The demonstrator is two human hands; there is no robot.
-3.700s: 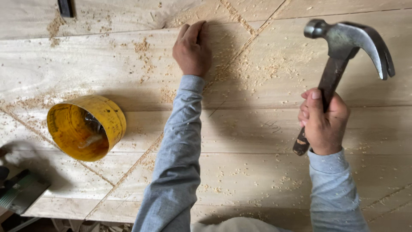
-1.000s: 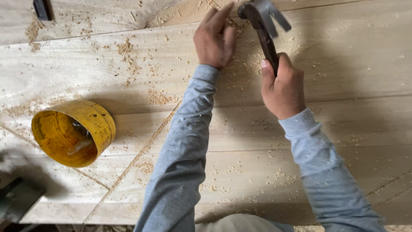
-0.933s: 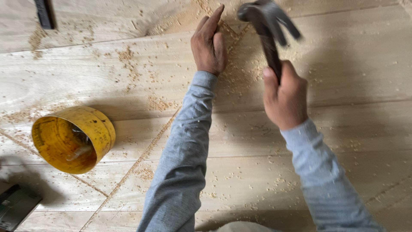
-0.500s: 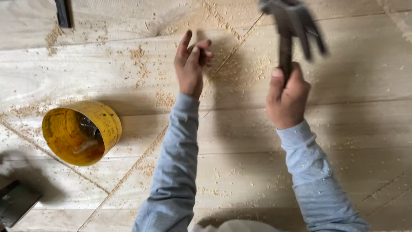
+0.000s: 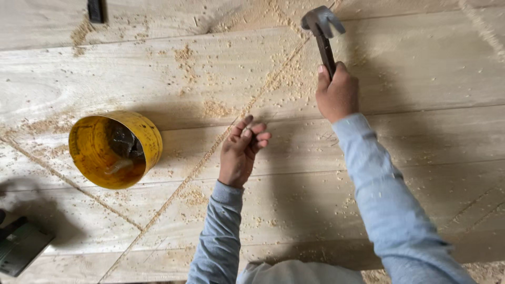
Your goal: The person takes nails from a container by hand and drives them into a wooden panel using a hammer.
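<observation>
wooden boards [image 5: 421,63] under right hand [image 5: 337,94] gripping hammer [image 5: 322,31]; yellow tin [image 5: 113,149] beside half-curled left hand [image 5: 239,155]

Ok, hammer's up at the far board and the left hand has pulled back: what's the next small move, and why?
Probably lower the left hand onto the boards and set upright what its fingers pinch, likely a nail. The right hand holds the hammer ready, but nothing stands under it.

Surface: pale wooden boards [image 5: 431,68] beneath you | Scattered: sawdust [image 5: 213,108] in trails | Left: yellow tin [image 5: 114,149] | Bottom-left corner: dark tool [image 5: 21,247]
</observation>
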